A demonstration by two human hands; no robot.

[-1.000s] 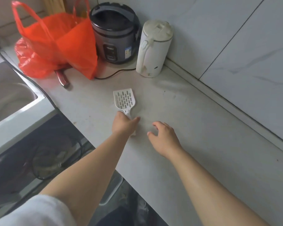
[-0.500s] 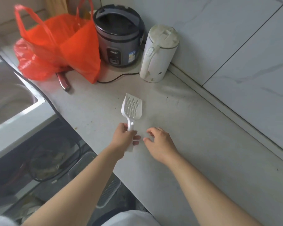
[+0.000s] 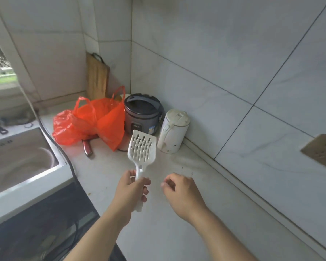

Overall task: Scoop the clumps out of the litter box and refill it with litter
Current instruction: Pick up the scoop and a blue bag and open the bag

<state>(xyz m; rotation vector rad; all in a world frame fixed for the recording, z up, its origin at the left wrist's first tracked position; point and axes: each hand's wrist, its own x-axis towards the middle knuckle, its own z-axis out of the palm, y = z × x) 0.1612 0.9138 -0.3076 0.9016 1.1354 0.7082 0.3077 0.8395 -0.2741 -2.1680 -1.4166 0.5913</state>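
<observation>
My left hand [image 3: 130, 189] grips the handle of a white slotted litter scoop [image 3: 142, 149]. The scoop is lifted off the pale countertop [image 3: 177, 232], and its perforated head points up and away from me. My right hand [image 3: 181, 191] hovers just to the right of the handle with loosely curled fingers and holds nothing. No litter box or litter bag is in view.
At the back of the counter stand a red plastic bag [image 3: 94, 121], a grey rice cooker [image 3: 142, 113] and a white kettle [image 3: 172, 131]. A red-handled tool [image 3: 88, 148] lies under the bag. A sink [image 3: 17, 162] is on the left, tiled walls behind and right.
My left hand has picked the scoop up off the counter and raised it. The view has tilted up, showing more wall and the window.
</observation>
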